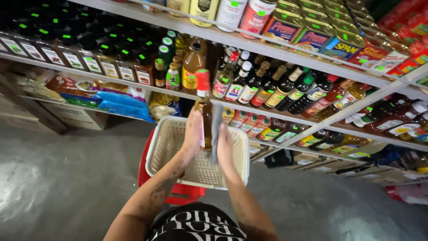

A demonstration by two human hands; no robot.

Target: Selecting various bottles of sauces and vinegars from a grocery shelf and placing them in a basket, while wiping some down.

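- The bottle (204,111), glass by the look, with amber liquid and a red cap, stands upright between both hands above the basket (165,143).
- Judged fragile, fairly heavy when full, smooth and likely slippery; best held round the body, not the cap.
- The left hand (192,134) presses flat against its side; the right hand (224,149) presses a grey cloth (216,129) to the other side.
- Behind, shelves (267,117) carry more bottles.
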